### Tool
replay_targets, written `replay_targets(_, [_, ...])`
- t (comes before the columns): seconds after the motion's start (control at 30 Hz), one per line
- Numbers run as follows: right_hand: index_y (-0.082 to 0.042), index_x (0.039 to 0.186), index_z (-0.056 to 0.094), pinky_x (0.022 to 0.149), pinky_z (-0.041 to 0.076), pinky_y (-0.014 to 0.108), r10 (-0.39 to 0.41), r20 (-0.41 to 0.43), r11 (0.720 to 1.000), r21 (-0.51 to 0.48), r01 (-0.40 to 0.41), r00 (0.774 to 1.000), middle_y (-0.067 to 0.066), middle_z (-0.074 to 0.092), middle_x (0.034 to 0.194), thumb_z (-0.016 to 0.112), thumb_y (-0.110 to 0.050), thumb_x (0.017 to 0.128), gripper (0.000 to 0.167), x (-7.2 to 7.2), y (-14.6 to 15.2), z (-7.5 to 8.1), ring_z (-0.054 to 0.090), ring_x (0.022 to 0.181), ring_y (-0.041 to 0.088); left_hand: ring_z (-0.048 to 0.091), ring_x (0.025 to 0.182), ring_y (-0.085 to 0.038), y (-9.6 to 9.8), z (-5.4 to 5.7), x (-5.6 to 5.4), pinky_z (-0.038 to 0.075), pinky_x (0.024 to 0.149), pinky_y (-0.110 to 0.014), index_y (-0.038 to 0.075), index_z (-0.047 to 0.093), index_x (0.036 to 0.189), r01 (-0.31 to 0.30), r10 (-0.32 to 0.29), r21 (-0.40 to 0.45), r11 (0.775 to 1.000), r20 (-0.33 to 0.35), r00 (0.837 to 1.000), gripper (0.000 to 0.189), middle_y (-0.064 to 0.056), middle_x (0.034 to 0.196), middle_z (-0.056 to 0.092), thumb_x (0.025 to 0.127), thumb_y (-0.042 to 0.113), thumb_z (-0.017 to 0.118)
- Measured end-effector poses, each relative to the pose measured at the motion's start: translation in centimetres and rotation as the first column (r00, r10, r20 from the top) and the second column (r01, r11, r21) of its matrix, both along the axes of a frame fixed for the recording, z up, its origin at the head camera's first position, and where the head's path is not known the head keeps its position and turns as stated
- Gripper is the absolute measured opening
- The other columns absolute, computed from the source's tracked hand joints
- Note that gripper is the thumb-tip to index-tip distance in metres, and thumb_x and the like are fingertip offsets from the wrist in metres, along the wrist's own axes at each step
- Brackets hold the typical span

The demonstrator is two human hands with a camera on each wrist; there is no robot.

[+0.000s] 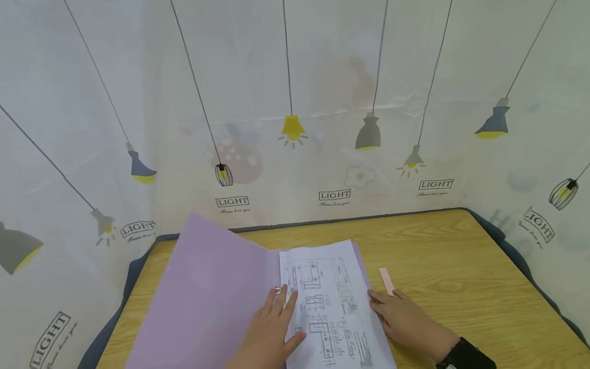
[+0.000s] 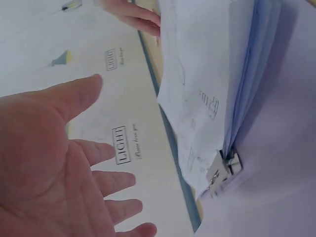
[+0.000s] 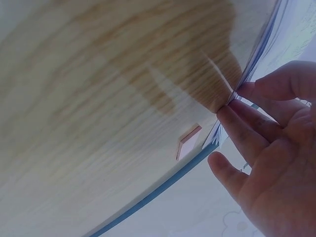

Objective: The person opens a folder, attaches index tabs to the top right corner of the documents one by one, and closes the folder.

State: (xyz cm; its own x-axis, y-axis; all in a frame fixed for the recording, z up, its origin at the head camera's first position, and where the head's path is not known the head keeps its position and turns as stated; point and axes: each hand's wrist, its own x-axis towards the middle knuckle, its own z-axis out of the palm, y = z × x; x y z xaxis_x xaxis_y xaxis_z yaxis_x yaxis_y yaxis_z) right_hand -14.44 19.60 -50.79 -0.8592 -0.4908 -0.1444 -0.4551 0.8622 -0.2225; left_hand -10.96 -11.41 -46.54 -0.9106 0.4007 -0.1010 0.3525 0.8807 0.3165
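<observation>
A purple folder (image 1: 216, 297) lies spread on the table, its cover turned to the left. Printed sheets (image 1: 341, 307) with technical drawings lie on its right side, and a metal clip (image 2: 224, 170) sits at their bound edge. My left hand (image 1: 272, 328) reaches over that edge beside the clip, fingers straight and apart; its palm (image 2: 64, 168) shows in the left wrist view. At the right edge of the folder and sheets, my right hand (image 1: 403, 318) pinches the edge between thumb and fingers (image 3: 242, 128).
A small pink strip (image 1: 386, 281) lies on the wooden table (image 1: 461, 266), just beyond the right hand. Behind and beside the table hangs a pale backdrop (image 1: 322, 77) printed with lamps. A dark band is worn on the right wrist.
</observation>
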Motion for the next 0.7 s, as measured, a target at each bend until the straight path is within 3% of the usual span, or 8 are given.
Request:
replay_targets(0.17, [-0.004, 0.126, 0.059, 0.104, 0.03, 0.059, -0.001, -0.004, 1.0, 0.003, 0.001, 1.0, 0.008, 0.049, 0.141, 0.058, -0.02, 0.092, 0.038, 0.0, 0.0, -0.1, 0.05, 0.127, 0.025, 0.009, 0.144, -0.039, 0.9, -1.8, -2.3, 0.029, 0.102, -0.063, 0.011, 0.022, 0.15, -0.055, 0.055, 0.01, 0.998, -0.005, 0.998, 0.079, -0.014, 0.158, 0.013, 0.091, 0.055, 0.049])
replay_targets(0.3, [-0.004, 0.126, 0.059, 0.104, 0.03, 0.059, 0.0, -0.01, 1.0, 0.004, 0.0, 1.0, 0.008, 0.049, 0.141, 0.058, -0.02, 0.092, 0.038, -0.1, 0.0, -0.2, 0.05, 0.126, 0.025, 0.013, 0.143, -0.042, 0.9, -2.7, -4.2, 0.028, 0.102, -0.064, 0.008, 0.026, 0.149, -0.074, 0.074, -0.024, 0.997, -0.019, 0.997, 0.08, -0.016, 0.156, 0.018, 0.089, 0.054, 0.053])
replay_targets(0.53, [-0.004, 0.124, 0.061, 0.103, 0.031, 0.06, -0.007, -0.012, 1.0, -0.015, 0.006, 1.0, 0.009, 0.05, 0.14, 0.058, -0.02, 0.092, 0.036, 0.0, 0.0, 0.1, 0.051, 0.126, 0.025, 0.033, 0.136, -0.039, 0.1, -3.7, -6.9, 0.032, 0.106, -0.054, 0.0, 0.045, 0.137, -0.111, 0.111, -0.009, 0.994, -0.005, 0.994, 0.061, -0.018, 0.146, 0.038, 0.089, 0.034, 0.063])
replay_targets(0.7, [-0.004, 0.124, 0.061, 0.102, 0.032, 0.06, -0.014, -0.009, 1.0, -0.018, 0.014, 1.0, 0.009, 0.05, 0.14, 0.059, -0.02, 0.092, 0.036, 0.0, 0.0, -0.1, 0.05, 0.127, 0.024, 0.051, 0.112, -0.031, -0.6, -4.2, -8.1, 0.043, 0.095, -0.045, -0.001, 0.055, 0.122, -0.15, 0.15, 0.074, 0.986, -0.002, 0.989, 0.049, -0.016, 0.124, 0.053, 0.086, 0.03, 0.068])
